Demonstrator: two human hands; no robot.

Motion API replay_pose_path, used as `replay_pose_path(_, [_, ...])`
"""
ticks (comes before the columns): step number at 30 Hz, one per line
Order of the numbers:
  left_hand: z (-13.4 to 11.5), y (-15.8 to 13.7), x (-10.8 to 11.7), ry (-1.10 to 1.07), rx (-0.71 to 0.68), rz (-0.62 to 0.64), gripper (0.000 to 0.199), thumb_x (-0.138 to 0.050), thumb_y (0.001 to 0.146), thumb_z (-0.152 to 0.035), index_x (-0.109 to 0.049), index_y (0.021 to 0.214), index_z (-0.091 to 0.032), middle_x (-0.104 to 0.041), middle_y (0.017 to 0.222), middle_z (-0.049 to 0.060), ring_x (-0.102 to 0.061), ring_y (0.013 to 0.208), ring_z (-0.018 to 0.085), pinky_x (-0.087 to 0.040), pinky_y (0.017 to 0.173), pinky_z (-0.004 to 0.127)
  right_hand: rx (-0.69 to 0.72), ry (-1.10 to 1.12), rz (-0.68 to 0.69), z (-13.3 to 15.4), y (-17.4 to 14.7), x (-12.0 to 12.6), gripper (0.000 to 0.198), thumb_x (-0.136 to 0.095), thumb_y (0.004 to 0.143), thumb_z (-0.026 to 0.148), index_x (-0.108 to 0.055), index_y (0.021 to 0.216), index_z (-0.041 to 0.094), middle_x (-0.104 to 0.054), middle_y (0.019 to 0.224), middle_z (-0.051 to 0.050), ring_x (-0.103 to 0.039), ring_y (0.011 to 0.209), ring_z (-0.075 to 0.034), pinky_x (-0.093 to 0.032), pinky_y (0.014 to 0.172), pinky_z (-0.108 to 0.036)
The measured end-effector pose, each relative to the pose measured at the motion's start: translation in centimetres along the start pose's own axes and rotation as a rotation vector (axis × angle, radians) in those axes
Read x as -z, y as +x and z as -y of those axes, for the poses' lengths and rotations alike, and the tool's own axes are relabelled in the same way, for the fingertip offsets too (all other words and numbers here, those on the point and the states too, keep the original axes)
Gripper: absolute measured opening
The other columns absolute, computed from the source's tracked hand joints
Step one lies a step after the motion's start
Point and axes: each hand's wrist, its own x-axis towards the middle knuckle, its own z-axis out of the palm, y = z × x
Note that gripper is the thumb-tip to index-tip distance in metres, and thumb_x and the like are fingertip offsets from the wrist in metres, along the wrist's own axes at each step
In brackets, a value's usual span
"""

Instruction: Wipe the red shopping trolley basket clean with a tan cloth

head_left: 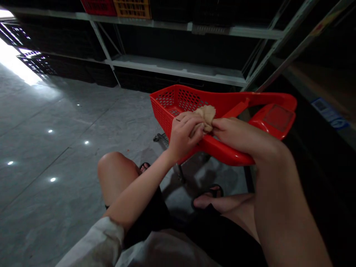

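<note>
A red plastic shopping cart [164,118] with perforated basket walls stands in front of me, its handle end toward the right. Over its near rim is a crumpled beige cloth [207,112]. My left hand [182,131] closes around the cloth from the left, fingers bent and thumb pressed in. My right hand [229,129] reaches in from the right and pinches the cloth's other side at the rim; some of its fingers are hidden. The two hands are close together, with the cloth bunched between them.
White metal shelving [178,68] runs behind the cart. Dark crates [55,40] fill its left side, and a red crate [99,6] and a yellow crate [133,8] sit higher up. My knees and feet flank the cart's wheels on the grey floor [69,118].
</note>
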Motion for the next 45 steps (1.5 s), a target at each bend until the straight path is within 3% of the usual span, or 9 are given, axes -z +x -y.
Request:
replay_pose_path(5, [7.4,1.3,-0.5,0.066,0.038,0.365,0.062,-0.018,0.109,-0.045,-0.067,0.079,-0.022,-0.073,0.08,0.002,-0.067,0.083,0.018,-0.046,0.103,0.04,0.099,0.147,-0.096,-1.3,-0.3,0.0,0.042,-0.041,0.097,0.025,-0.074,0.122,0.029,-0.079,0.118,-0.003,-0.073,0.105,-0.023,-0.055,0.093,-0.032])
replay_pose_path(10, [14.6,2.6,0.9,0.182,0.051,0.485,0.065,-0.02,0.107,-0.053,-0.062,0.067,-0.024,-0.072,0.075,0.004,-0.067,0.082,0.02,-0.045,0.107,0.043,0.122,0.196,0.005,-2.7,0.3,0.4,0.039,-0.044,0.096,0.028,-0.076,0.118,0.028,-0.081,0.11,-0.002,-0.074,0.101,-0.021,-0.058,0.093,-0.032])
replay_pose_path(14, [17.1,3.6,1.8,0.307,0.178,0.427,0.061,-0.025,0.109,-0.053,-0.06,0.071,-0.021,-0.069,0.073,0.005,-0.066,0.081,0.019,-0.049,0.1,0.041,0.19,0.181,0.044,-4.8,1.5,1.0,0.036,-0.049,0.095,0.031,-0.078,0.114,0.026,-0.08,0.117,-0.003,-0.073,0.107,-0.023,-0.058,0.098,-0.035])
replay_pose_path(19, [12.0,1.1,-0.9,0.352,0.196,0.28,0.048,-0.026,0.11,-0.044,-0.063,0.097,-0.017,-0.071,0.096,0.011,-0.066,0.101,0.025,-0.042,0.107,0.047,0.178,0.047,0.14,-5.7,2.7,1.9,0.037,-0.048,0.097,0.033,-0.078,0.116,0.023,-0.079,0.122,-0.005,-0.073,0.111,-0.022,-0.055,0.1,-0.032])
replay_pose_path(25, [2.6,-3.0,-5.6,0.116,-0.039,0.18,0.045,-0.039,0.103,-0.035,-0.05,0.143,-0.016,-0.057,0.142,0.017,-0.049,0.137,0.028,-0.038,0.116,0.046,-0.001,-0.207,0.134,-3.9,2.7,0.9,0.043,-0.037,0.099,0.019,-0.075,0.118,0.011,-0.075,0.127,-0.019,-0.074,0.109,-0.026,-0.055,0.093,-0.03])
replay_pose_path(28, [2.8,-5.4,-7.2,0.111,-0.002,0.124,0.04,-0.044,0.101,-0.029,-0.056,0.138,-0.019,-0.06,0.137,0.016,-0.051,0.136,0.027,-0.04,0.118,0.048,-0.044,-0.139,0.062,-4.5,2.4,0.1,0.044,-0.037,0.1,0.022,-0.073,0.124,0.014,-0.073,0.133,-0.017,-0.072,0.114,-0.027,-0.054,0.096,-0.031])
replay_pose_path(36, [7.9,-14.6,-8.9,0.066,-0.02,0.39,0.02,-0.057,0.094,-0.042,-0.072,0.101,-0.031,-0.069,0.096,0.007,-0.069,0.1,0.024,-0.06,0.089,0.039,0.104,0.066,0.053,-8.1,2.0,0.4,0.042,-0.05,0.098,0.046,-0.073,0.127,0.027,-0.075,0.132,-0.004,-0.069,0.122,-0.024,-0.05,0.11,-0.037])
replay_pose_path(39, [7.5,-14.1,-9.1,0.047,-0.054,0.387,0.025,-0.053,0.096,-0.044,-0.072,0.103,-0.029,-0.068,0.094,0.009,-0.069,0.095,0.025,-0.06,0.086,0.038,0.096,0.096,0.083,-8.3,2.0,0.5,0.046,-0.051,0.098,0.051,-0.073,0.127,0.024,-0.074,0.132,-0.006,-0.069,0.121,-0.025,-0.051,0.108,-0.036])
replay_pose_path(45, [4.0,-5.5,-10.7,0.061,0.048,0.098,0.037,-0.042,0.105,-0.041,-0.059,0.134,-0.024,-0.06,0.131,0.015,-0.058,0.126,0.033,-0.049,0.109,0.053,0.043,0.181,0.105,-7.9,1.6,0.8,0.058,-0.033,0.103,0.059,-0.078,0.111,0.025,-0.079,0.12,-0.005,-0.071,0.114,-0.027,-0.053,0.101,-0.035])
